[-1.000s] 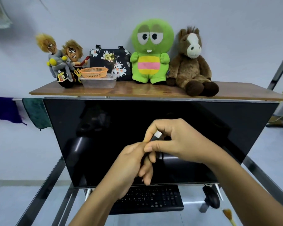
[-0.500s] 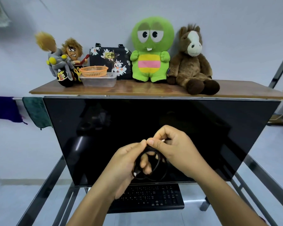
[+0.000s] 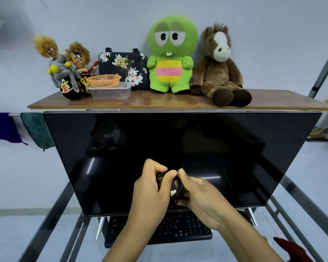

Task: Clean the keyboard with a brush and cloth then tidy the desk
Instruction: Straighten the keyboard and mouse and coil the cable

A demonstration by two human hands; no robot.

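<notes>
Monitor [image 3: 178,157], big dark screen, fills centre of view, standing on glass worktop [image 3: 45,222] w/ metal rails. Wooden shelf [image 3: 159,103] above it carries plush toys [image 3: 171,53], a floral bag [image 3: 121,67] & an orange basket [image 3: 104,80] atop a clear tub [image 3: 110,92]. Black keyboard [image 3: 178,229] lies on worktop below screen's lower edge, partly hidden by forearms. Left hand [image 3: 150,188] & right hand [image 3: 201,197] meet in front of screen, above keyboard. Each grip is curled round a coiled black cable [image 3: 179,188], its plug showing btwn them. Dark red cloth [image 3: 292,250] sits at bottom-right corner.
</notes>
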